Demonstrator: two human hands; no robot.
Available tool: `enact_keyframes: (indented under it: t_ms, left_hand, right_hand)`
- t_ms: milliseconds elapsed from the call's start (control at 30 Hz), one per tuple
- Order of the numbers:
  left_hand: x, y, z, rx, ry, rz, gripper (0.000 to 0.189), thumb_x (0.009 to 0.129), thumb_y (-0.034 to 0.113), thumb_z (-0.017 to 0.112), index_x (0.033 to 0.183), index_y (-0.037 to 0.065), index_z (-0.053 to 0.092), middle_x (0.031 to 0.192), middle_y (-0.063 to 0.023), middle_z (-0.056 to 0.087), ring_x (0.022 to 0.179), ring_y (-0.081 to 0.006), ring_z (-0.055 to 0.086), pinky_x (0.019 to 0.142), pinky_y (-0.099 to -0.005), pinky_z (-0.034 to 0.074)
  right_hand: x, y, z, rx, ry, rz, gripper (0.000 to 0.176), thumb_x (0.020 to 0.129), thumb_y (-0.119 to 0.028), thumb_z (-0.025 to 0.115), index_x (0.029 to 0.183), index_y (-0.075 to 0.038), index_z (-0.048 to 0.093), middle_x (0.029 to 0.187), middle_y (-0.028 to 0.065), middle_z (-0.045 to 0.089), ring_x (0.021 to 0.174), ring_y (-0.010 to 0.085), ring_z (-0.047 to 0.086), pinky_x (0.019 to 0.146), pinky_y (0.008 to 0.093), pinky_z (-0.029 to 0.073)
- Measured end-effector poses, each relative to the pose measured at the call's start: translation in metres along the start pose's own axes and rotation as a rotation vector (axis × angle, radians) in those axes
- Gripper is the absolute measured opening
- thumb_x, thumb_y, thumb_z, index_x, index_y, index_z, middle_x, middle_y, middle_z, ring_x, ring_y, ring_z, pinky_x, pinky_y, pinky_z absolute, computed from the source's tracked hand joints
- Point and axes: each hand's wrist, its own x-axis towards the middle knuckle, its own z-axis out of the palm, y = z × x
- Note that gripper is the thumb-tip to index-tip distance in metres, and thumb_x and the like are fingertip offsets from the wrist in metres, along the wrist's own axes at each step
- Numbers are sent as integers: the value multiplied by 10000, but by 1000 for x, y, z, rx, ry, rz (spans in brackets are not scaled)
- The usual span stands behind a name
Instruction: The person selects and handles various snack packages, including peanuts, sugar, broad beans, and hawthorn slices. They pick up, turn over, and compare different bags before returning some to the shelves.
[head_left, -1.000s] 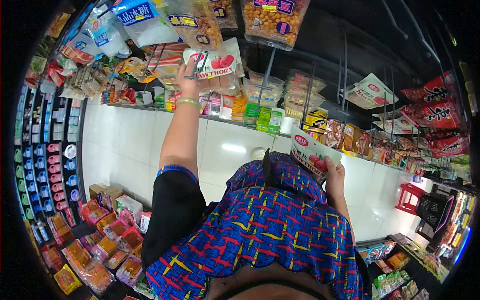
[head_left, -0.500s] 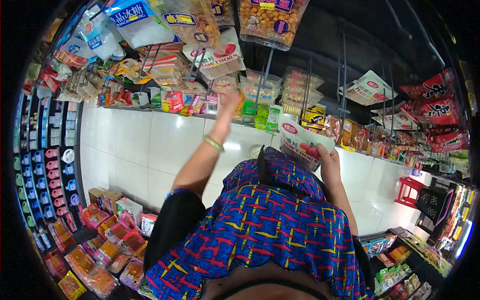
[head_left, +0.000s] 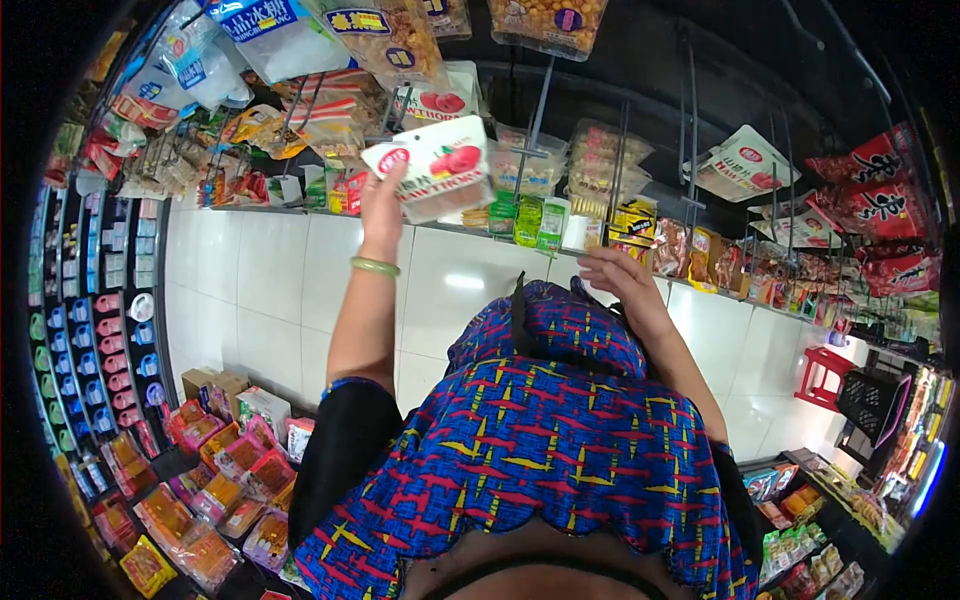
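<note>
My left hand [head_left: 381, 215], with a pale green bangle at its wrist, grips the lower left edge of a white hawthorn snack bag [head_left: 440, 165] printed with red fruit. The bag is raised in front of the display rack, overlapping another hawthorn bag [head_left: 462, 95] that hangs behind it. My right hand [head_left: 632, 285] is empty, its fingers stretched out and apart, by the lower shelf edge close to small yellow-and-black packets [head_left: 632, 222].
Metal hooks [head_left: 540, 120] stick out from the dark rack. More hawthorn bags [head_left: 740, 165] and red packets [head_left: 875, 205] hang to the right. Packaged goods [head_left: 215, 490] sit at the lower left. A red stool [head_left: 822, 375] stands right on the tiled floor [head_left: 290, 260].
The hawthorn bag has gone from my right hand, and my left hand, empty before, now holds one up at the rack. My right hand's fingers have opened.
</note>
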Motion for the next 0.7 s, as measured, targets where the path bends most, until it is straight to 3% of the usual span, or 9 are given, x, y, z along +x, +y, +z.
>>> enact_keyframes:
  t_ms: [133, 267, 333, 467, 700]
  left_hand:
    - [36, 13, -22, 91, 50, -25, 198, 831, 126, 599, 1011, 50, 563, 980, -58, 619, 862, -149, 606, 768, -288, 482]
    - [52, 3, -29, 119, 103, 25, 206, 827, 107, 584, 1022, 42, 563, 932, -54, 625, 835, -149, 612, 708, -288, 496]
    - [53, -1, -24, 89, 179, 73, 149, 812, 93, 601, 954, 50, 588, 878, -34, 629, 738, -111, 599, 641, -255, 487]
    - [51, -5, -12, 11, 262, 150, 135, 812, 90, 600, 938, 47, 586, 863, -40, 627, 721, -114, 596, 625, -259, 485]
    - [55, -1, 7, 166, 339, 256, 133, 787, 133, 663, 823, 27, 591, 800, -31, 621, 677, -91, 562, 595, -239, 450]
  right_hand:
    - [-12, 12, -15, 45, 75, 75, 300, 905, -205, 478, 1147, -31, 514, 1069, 109, 595, 939, 176, 582, 830, 278, 439]
    - [-19, 9, -19, 57, 137, 53, 291, 907, -203, 468, 1137, -32, 519, 1045, 118, 603, 923, 180, 585, 827, 279, 441]
    - [-21, 11, -22, 71, 169, 55, 276, 907, -188, 461, 1124, -30, 523, 1028, 122, 607, 908, 176, 586, 822, 280, 445]
    - [-25, 11, -26, 90, 217, 107, 270, 904, -183, 464, 1115, -25, 526, 1017, 124, 609, 890, 172, 589, 811, 279, 450]
    - [-23, 20, -36, 114, 241, 118, 267, 901, -178, 463, 1107, -19, 528, 983, 115, 620, 871, 164, 591, 792, 265, 456]
